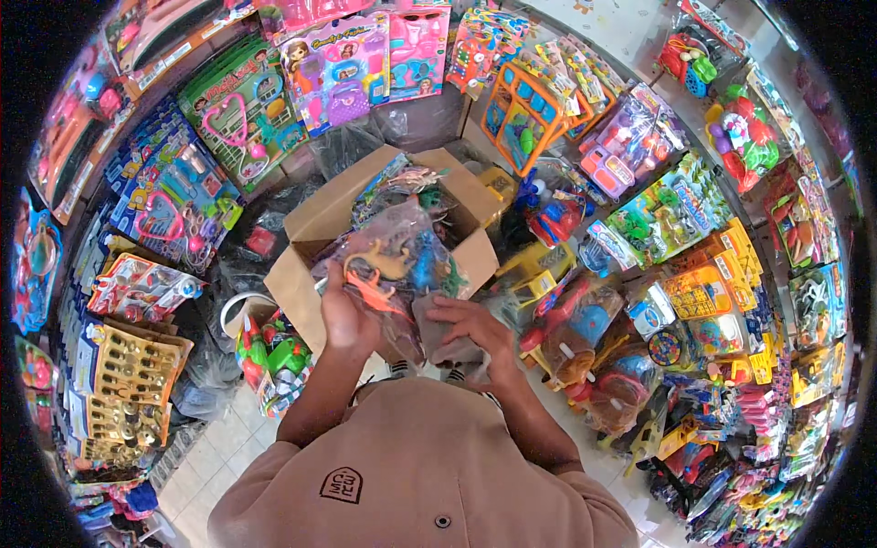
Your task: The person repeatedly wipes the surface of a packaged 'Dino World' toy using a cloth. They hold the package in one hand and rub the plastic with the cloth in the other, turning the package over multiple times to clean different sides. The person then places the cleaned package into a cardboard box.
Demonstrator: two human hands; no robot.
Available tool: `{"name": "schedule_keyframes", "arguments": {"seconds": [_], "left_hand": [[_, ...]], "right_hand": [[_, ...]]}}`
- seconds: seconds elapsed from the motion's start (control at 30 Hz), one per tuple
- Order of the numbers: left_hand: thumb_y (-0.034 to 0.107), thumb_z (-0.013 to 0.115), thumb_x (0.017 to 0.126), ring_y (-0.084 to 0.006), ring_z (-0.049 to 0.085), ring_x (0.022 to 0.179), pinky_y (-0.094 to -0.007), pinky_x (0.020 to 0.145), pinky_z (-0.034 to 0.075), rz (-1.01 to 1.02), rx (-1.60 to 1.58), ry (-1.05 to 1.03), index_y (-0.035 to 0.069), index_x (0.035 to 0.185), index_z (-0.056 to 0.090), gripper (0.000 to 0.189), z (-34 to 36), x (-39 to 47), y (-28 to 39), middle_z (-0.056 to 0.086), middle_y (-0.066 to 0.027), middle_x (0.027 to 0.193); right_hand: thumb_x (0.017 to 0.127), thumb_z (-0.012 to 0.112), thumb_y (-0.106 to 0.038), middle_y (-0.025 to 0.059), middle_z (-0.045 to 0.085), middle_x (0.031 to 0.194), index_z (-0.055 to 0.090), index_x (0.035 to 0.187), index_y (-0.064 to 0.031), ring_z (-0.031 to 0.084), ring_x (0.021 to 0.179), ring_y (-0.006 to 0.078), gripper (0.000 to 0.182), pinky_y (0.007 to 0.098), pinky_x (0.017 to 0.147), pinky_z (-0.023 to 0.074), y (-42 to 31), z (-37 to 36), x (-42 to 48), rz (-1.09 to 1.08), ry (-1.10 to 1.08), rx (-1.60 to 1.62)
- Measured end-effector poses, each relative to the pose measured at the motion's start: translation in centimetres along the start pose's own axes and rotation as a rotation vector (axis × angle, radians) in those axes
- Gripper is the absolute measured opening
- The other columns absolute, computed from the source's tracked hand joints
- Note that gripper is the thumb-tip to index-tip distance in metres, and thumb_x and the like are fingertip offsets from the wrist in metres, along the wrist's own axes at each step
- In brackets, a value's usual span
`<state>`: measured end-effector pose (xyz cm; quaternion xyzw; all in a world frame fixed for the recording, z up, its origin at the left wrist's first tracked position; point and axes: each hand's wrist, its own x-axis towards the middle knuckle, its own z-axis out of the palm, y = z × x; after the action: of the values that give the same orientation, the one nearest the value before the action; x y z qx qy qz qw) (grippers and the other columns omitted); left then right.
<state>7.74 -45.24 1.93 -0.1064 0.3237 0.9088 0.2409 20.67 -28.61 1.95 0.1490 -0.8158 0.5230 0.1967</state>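
A clear plastic bag of toy animals (pixel 384 264) is held up in front of my body, above the open cardboard box (pixel 301 264). Orange, tan, blue and green figures, dinosaur-like in shape, show through the film. My left hand (pixel 349 315) grips the bag's left side, with the thumb up along its edge. At the lower right, my right hand (pixel 479 329) has its fingers across the bag; motion blur softens this part. Behind the bag, more packaged toys (pixel 418 178) fill the box, whose flaps stand spread. The bag hides part of the contents.
Carded toy doctor sets (pixel 240 113) and beauty sets (pixel 336 72) line the left and back. On the right are orange-framed toys (pixel 524 120) and bagged toys (pixel 569 329). A white-handled container of toys (pixel 274 349) stands left on the tiled floor (pixel 205 459).
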Motion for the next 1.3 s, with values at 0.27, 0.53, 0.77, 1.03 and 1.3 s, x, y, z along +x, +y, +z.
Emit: {"name": "schedule_keyframes", "arguments": {"seconds": [0.27,0.53,0.77,1.03,1.3], "left_hand": [[0.047,0.026,0.101,-0.027,0.052,0.117,-0.0435,0.097,0.042,0.057,0.093,0.002,0.006,0.133,0.044,0.055,3.5,-2.5,-2.4,0.053,-0.0115,0.129],[0.048,0.024,0.101,-0.0289,0.05,0.121,-0.0444,0.102,0.039,0.058,0.047,-0.115,0.002,0.137,0.039,0.06,5.1,-4.4,-4.9,0.051,-0.0137,0.133],[0.042,0.029,0.101,-0.0306,0.05,0.12,-0.0476,0.101,0.04,0.144,-0.015,-0.02,0.006,0.132,0.044,0.05,5.1,-3.5,-5.8,0.052,-0.0127,0.131],[0.044,0.021,0.101,-0.0307,0.049,0.122,-0.0457,0.101,0.04,0.055,-0.011,0.005,0.005,0.138,0.038,0.057,7.4,-5.3,-6.4,0.049,-0.0151,0.135],[0.044,0.04,0.097,-0.0286,0.057,0.11,-0.0436,0.094,0.046,-0.095,-0.043,-0.003,0.004,0.128,0.048,0.051,5.3,-3.9,-9.4,0.058,-0.0121,0.122]], "right_hand": [[0.074,0.068,-0.006,0.0188,0.056,0.126,0.055,0.099,-0.0003,0.05,0.123,0.0379,0.028,0.0446,0.102,0.0382,0.7,-2.7,-0.5,0.027,0.234,-0.198],[0.068,0.07,-0.003,0.0161,0.048,0.136,0.055,0.105,-0.005,0.045,0.127,0.0368,0.04,0.0448,0.103,0.0373,3.0,-4.2,-2.4,0.162,0.336,-0.021],[0.073,0.074,-0.013,0.0182,0.051,0.132,0.056,0.11,-0.0027,0.048,0.125,0.0317,0.043,0.0413,0.101,0.0396,1.3,-5.5,-4.2,0.01,0.109,0.186],[0.101,0.038,-0.019,0.0139,0.051,0.129,0.044,0.128,-0.0022,0.051,0.118,0.0294,0.032,0.046,0.099,0.043,6.3,-10.7,-7.0,0.456,0.769,0.549],[0.088,0.064,-0.018,0.0119,0.055,0.122,0.043,0.128,-0.0023,0.056,0.11,0.0211,0.047,0.036,0.086,0.0509,5.0,-8.2,-10.5,0.595,0.612,0.801]]}}
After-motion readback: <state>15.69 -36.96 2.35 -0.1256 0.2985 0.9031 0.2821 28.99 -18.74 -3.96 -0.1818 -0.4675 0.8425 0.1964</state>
